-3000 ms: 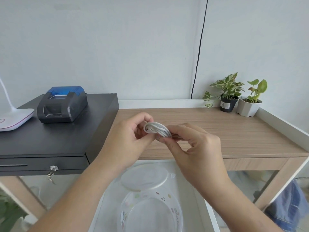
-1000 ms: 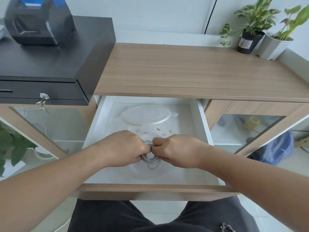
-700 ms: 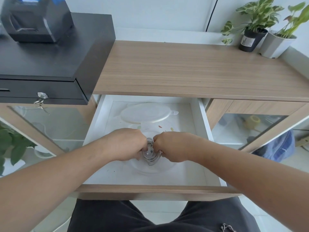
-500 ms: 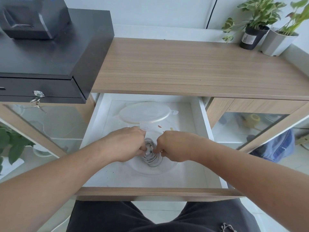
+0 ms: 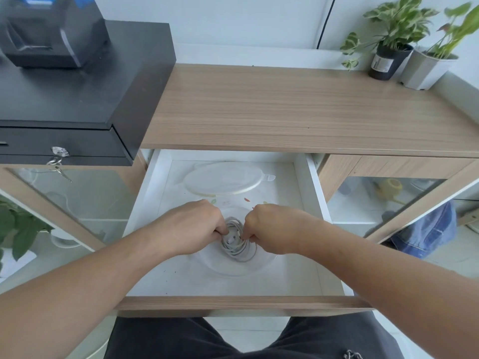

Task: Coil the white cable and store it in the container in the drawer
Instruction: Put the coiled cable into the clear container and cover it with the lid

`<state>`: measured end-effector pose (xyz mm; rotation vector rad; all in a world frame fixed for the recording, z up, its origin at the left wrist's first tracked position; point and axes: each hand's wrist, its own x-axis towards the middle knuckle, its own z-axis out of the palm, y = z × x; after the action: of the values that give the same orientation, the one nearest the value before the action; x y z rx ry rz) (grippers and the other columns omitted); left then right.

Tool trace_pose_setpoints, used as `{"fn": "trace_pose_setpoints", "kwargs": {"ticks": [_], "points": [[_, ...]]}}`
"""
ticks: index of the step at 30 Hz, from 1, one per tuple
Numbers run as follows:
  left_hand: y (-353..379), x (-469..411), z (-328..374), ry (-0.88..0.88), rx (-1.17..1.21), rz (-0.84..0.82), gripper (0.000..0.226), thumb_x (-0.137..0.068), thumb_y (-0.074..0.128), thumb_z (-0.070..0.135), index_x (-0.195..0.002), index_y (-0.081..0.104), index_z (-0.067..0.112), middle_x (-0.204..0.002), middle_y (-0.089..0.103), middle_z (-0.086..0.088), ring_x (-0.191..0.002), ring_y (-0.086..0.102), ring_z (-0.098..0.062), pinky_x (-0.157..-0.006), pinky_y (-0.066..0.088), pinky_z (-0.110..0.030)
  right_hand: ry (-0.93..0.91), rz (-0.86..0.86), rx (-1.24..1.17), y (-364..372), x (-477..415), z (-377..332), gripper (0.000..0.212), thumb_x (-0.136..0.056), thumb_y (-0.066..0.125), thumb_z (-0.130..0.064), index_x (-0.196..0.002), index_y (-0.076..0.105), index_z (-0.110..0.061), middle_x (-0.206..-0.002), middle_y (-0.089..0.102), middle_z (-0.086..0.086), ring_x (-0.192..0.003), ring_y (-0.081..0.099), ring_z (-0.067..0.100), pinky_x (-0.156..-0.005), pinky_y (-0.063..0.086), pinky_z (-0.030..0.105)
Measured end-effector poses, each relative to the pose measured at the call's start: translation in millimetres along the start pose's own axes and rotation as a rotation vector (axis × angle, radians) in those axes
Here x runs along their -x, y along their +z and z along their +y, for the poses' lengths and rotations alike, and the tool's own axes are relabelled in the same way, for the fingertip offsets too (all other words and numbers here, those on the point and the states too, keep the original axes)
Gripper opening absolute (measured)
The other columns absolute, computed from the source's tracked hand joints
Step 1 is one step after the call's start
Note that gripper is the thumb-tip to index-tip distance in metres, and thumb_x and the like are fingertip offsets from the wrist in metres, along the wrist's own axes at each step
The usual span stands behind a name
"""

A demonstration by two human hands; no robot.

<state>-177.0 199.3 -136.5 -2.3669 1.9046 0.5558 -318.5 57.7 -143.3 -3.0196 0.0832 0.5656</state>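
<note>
The white cable (image 5: 237, 248) is wound into a small coil and lies inside a clear round container (image 5: 234, 268) in the open white drawer (image 5: 153, 187). My left hand (image 5: 193, 226) pinches the coil's left side, my right hand (image 5: 269, 226) pinches its right side. Both hands reach down into the container and hide its far rim. The container's translucent lid (image 5: 223, 181) lies flat at the back of the drawer.
A wooden desk top (image 5: 285, 107) runs above the drawer. A black cash box (image 5: 77, 94) with a small printer (image 5: 49, 32) sits at the left. Two potted plants (image 5: 404, 42) stand at the back right. Glass-fronted shelves flank the drawer.
Three seconds ago the coil was held up over the desk. Both hands have lowered it into the container, and over the last second they have spread slightly apart on it.
</note>
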Motion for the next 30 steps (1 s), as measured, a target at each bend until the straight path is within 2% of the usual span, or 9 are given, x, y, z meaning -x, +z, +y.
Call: {"fn": "trace_pose_setpoints", "kwargs": {"ticks": [6,9,13,15,17,19,21,24,30], "points": [[-15.8,6.9,-3.9,0.028,0.190,0.088,0.018,-0.096,0.064,0.032,-0.100,0.082,0.032,-0.073,0.074,0.013,-0.062,0.060,0.002,-0.052,0.042,-0.012,0.030,0.148,-0.091,-6.7,8.3,9.9,0.024,-0.093,0.053,-0.013,-0.098,0.076,-0.018,-0.094,0.070,0.003,-0.091,0.065,0.026,-0.071,0.057,0.037],[-25.1,12.9,-11.9,-0.033,0.307,0.177,0.013,-0.092,0.071,0.034,-0.086,0.082,0.032,-0.063,0.068,0.024,-0.063,0.061,0.012,-0.055,0.042,-0.005,0.057,0.442,-0.304,-13.8,11.9,18.3,0.016,-0.089,0.062,-0.013,-0.089,0.078,-0.014,-0.087,0.071,0.001,-0.081,0.066,0.020,-0.073,0.056,0.036],[-28.3,10.7,-19.0,-0.244,0.534,0.708,0.026,-0.091,0.068,0.033,-0.069,0.062,0.020,-0.057,0.058,0.007,-0.051,0.049,-0.008,-0.052,0.041,-0.023,0.418,0.877,-0.646,-17.7,0.0,36.6,0.009,-0.087,0.064,-0.022,-0.078,0.066,-0.019,-0.078,0.064,-0.007,-0.068,0.055,0.005,-0.059,0.039,0.014],[-25.8,5.3,-21.5,-0.385,0.539,0.772,0.024,-0.092,0.065,0.042,-0.090,0.060,0.018,-0.084,0.063,0.001,-0.077,0.059,-0.017,-0.071,0.049,-0.034,0.658,0.734,-0.823,-18.9,-14.0,48.1,0.022,-0.090,0.061,-0.039,-0.097,0.062,-0.018,-0.092,0.063,-0.004,-0.074,0.055,0.007,-0.057,0.036,0.018],[-17.6,-0.7,-25.8,-0.560,0.520,0.528,0.057,-0.091,0.060,0.058,-0.130,0.051,0.017,-0.127,0.055,-0.009,-0.119,0.055,-0.026,-0.098,0.046,-0.042,0.800,0.540,-1.068,-19.6,-25.5,54.1,0.044,-0.089,0.058,-0.051,-0.114,0.058,-0.015,-0.106,0.063,0.002,-0.080,0.059,0.015,-0.057,0.042,0.027],[-9.4,-4.4,-29.4,-0.642,0.634,0.317,0.086,-0.090,0.054,0.068,-0.153,0.029,0.016,-0.151,0.041,-0.013,-0.139,0.042,-0.030,-0.105,0.040,-0.042,0.854,0.477,-1.240,-21.3,-34.0,56.7,0.048,-0.088,0.061,-0.050,-0.116,0.060,-0.010,-0.105,0.066,0.008,-0.086,0.065,0.025,-0.066,0.054,0.035],[-4.7,-6.2,-33.6,-0.642,0.778,0.268,0.090,-0.089,0.054,0.070,-0.156,0.025,0.017,-0.154,0.040,-0.011,-0.138,0.045,-0.029,-0.095,0.039,-0.036,0.828,0.464,-1.325,-21.3,-40.2,57.3,0.040,-0.090,0.066,-0.037,-0.109,0.066,-0.001,-0.088,0.069,0.009,-0.075,0.065,0.025,-0.073,0.057,0.039],[-7.3,-3.8,-39.0,-0.597,0.803,0.333,0.085,-0.088,0.066,0.061,-0.154,0.040,0.016,-0.151,0.051,-0.011,-0.134,0.052,-0.024,-0.092,0.039,-0.031,0.833,0.475,-1.301,-22.3,-40.5,54.9,0.025,-0.088,0.068,-0.025,-0.093,0.071,0.000,-0.065,0.065,0.002,-0.053,0.051,0.016,-0.058,0.046,0.027],[-28.4,27.7,-30.6,-0.488,0.837,0.450,0.095,-0.066,0.075,0.068,-0.147,0.053,0.024,-0.127,0.058,0.002,-0.097,0.058,0.007,-0.084,0.042,-0.020,0.714,0.575,-1.408,-34.5,-11.7,50.9,0.018,-0.084,0.077,-0.021,-0.088,0.072,-0.004,-0.067,0.064,0.002,-0.053,0.055,0.013,-0.054,0.042,0.023]]}}
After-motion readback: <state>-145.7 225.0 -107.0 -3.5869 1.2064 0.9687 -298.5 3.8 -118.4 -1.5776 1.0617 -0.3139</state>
